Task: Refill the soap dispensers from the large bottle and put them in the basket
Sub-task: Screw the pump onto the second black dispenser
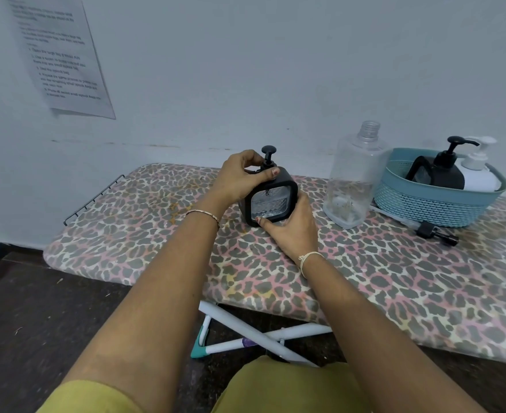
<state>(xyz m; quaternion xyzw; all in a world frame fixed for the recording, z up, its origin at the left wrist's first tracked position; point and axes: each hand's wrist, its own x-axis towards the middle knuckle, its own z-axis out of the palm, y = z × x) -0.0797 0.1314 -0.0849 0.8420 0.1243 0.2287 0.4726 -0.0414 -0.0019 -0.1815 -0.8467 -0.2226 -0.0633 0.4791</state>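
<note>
Left hand pinches the pump top of the black dispenser; right hand clasps its base, left of the basket.

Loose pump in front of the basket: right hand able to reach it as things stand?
Probably, once freed: the right hand grips the base of the black dispenser. The loose pump lies uncovered on the board in front of the basket, and the large bottle stands behind the path.
</note>
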